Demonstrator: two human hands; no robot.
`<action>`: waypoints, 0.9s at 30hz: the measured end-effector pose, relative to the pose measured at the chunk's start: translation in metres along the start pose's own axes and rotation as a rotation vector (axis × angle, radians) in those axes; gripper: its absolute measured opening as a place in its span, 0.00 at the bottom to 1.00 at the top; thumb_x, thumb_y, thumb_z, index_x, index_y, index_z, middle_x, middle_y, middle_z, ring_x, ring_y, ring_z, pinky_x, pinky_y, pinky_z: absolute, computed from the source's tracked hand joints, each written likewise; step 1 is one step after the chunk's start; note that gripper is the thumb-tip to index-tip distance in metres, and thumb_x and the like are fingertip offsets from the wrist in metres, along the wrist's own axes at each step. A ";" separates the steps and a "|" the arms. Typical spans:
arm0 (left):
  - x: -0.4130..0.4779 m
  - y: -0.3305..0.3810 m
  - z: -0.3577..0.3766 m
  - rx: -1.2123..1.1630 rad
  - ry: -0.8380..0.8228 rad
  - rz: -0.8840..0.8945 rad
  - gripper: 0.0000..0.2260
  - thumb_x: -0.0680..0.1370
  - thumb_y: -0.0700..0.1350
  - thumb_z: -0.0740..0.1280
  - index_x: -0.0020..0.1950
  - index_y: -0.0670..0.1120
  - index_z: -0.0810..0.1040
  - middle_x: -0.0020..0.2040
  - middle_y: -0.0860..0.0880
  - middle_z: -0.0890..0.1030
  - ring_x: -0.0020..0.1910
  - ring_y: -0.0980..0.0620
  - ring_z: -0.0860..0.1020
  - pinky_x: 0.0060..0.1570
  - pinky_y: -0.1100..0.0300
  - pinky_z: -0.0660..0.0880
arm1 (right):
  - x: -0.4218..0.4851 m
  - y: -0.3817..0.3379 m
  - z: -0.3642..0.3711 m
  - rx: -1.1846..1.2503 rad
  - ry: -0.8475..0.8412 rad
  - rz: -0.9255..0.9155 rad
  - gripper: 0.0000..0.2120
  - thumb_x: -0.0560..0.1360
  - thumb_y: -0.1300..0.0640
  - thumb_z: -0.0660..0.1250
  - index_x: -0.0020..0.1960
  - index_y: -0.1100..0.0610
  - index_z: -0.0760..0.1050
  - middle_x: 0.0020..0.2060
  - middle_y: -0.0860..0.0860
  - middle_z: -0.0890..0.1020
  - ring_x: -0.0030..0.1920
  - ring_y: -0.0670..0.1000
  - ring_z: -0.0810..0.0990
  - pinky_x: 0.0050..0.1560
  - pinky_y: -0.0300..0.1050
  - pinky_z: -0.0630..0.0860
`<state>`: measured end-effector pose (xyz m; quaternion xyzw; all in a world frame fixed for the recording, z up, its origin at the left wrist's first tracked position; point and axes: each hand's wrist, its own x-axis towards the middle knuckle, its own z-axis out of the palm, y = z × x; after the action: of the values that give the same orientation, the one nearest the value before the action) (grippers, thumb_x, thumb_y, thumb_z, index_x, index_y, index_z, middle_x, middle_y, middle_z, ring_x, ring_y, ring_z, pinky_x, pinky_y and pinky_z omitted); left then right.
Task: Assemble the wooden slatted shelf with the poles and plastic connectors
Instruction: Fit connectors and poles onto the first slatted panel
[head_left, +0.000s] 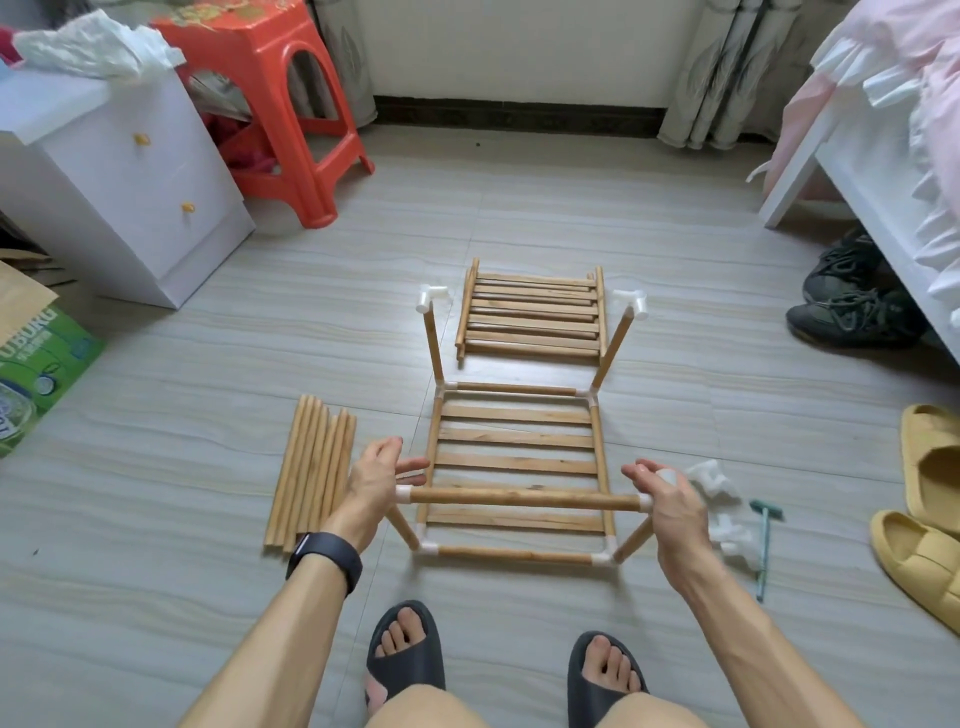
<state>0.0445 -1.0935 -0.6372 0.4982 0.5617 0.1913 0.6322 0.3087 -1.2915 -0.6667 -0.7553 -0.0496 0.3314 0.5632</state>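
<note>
A: Where's the shelf?

B: The slatted shelf (519, 439) lies flat on the floor (208, 364), right in front of the person's feet, with white plastic joints at all four corners and a pole standing out of each.

A: And the hands?

B: Both are up at the near side, one at each end of a cross pole (524, 500) that hangs level above the nearest slats. The left hand (382, 478) has its grip apart — fingers spread and straight, the heel of the palm against the near-left connector (402, 493), or so it seems; I can't quite see the contact from here. The right hand (670, 504) has its grip clamped on the near-right connector (666, 475), thumb over the top.

A: The far side?

B: Two far poles (432, 343) lean a little outwards, each capped with a white connector. Just behind them a second slatted panel (535, 317) lies flat.

A: Spare parts?

B: A bundle of spare poles (311, 467) lies to the left of the shelf, beside the left hand — and a few loose connectors (719, 480) sit on the floor beyond the right hand, next to a green-handled tool (763, 545). Yellow slippers (930, 467) are further right, and a red stool (270, 78) stands off by the far wall on the left.
</note>
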 end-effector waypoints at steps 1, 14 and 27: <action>-0.002 -0.001 0.000 0.016 -0.015 -0.019 0.16 0.86 0.52 0.53 0.70 0.47 0.71 0.51 0.47 0.86 0.53 0.45 0.83 0.54 0.49 0.72 | 0.001 -0.004 0.003 -0.005 0.034 -0.008 0.12 0.76 0.50 0.71 0.57 0.53 0.79 0.57 0.51 0.81 0.61 0.55 0.78 0.54 0.48 0.72; -0.080 -0.009 0.029 0.482 -0.375 0.053 0.27 0.84 0.63 0.48 0.70 0.48 0.73 0.66 0.49 0.76 0.66 0.51 0.72 0.68 0.53 0.67 | -0.094 -0.007 0.044 -0.203 -0.165 -0.039 0.43 0.70 0.42 0.77 0.74 0.46 0.54 0.55 0.48 0.80 0.55 0.51 0.81 0.62 0.56 0.76; -0.034 -0.005 -0.054 1.187 -0.014 0.235 0.34 0.78 0.72 0.47 0.79 0.56 0.62 0.81 0.47 0.56 0.79 0.45 0.57 0.76 0.44 0.58 | -0.001 -0.079 -0.004 -0.967 0.102 -0.380 0.12 0.83 0.47 0.55 0.64 0.49 0.70 0.41 0.55 0.79 0.42 0.60 0.75 0.44 0.52 0.72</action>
<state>-0.0158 -1.1006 -0.6171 0.8259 0.5094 -0.0897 0.2245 0.3335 -1.2666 -0.5961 -0.9220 -0.3058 0.1253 0.2017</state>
